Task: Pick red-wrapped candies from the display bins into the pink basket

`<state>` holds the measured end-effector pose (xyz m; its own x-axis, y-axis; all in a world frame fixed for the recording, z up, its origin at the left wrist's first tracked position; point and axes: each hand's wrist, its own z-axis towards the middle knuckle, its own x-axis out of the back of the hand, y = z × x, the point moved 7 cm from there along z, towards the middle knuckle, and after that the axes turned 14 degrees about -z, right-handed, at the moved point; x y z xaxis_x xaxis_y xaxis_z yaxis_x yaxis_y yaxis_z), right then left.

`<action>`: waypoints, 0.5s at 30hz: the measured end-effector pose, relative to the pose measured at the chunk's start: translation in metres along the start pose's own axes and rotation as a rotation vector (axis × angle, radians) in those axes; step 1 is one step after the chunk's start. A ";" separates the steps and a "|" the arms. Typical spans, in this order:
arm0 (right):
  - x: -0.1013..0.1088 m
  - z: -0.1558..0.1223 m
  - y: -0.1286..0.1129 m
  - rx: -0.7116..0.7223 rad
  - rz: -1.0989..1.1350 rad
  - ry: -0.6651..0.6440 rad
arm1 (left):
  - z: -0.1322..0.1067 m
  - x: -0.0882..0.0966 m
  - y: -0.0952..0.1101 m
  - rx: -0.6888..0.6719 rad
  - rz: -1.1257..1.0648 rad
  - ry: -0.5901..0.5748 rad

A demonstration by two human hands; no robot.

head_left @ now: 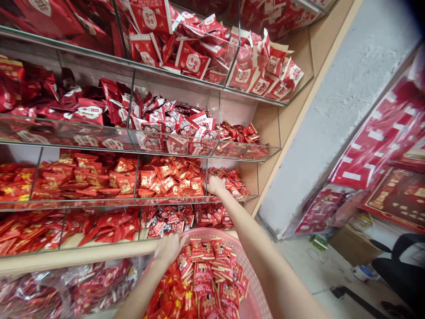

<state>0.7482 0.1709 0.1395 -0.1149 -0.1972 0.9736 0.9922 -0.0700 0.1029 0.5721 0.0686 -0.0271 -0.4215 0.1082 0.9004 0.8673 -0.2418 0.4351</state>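
Observation:
A pink plastic basket (255,283), pierced with small holes, holds many small red packets (204,274), some with yellow print. My left hand (171,249) is closed over its far left rim. Reaching up to the shelf, my right hand (215,184) is inside a compartment at the right end of a row, beside the clear divider. Its fingers look curled among the small red packets (235,179) there. What they hold, if anything, is hidden.
Clear-fronted shelves (172,153) rise ahead, their compartments filled with red packets. Plastic bags of red goods (99,283) lie beneath the lowest shelf. At the right are a grey wall (299,133), a cardboard box (355,241) and a black chair (401,270).

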 end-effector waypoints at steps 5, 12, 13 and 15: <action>0.002 -0.001 -0.001 0.013 0.024 0.003 | -0.001 0.001 0.000 0.005 0.002 0.001; 0.006 0.002 0.018 -0.102 0.329 0.155 | -0.002 0.001 0.001 -0.001 0.019 0.013; 0.005 0.004 0.025 -0.143 0.436 0.193 | -0.002 0.001 0.001 -0.003 0.015 0.012; 0.002 0.005 0.042 -0.246 0.676 0.296 | -0.001 0.000 0.000 -0.006 0.003 0.009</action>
<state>0.7898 0.1725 0.1466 0.4686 -0.5249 0.7106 0.8163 -0.0503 -0.5755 0.5718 0.0673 -0.0267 -0.4212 0.0983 0.9016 0.8670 -0.2481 0.4321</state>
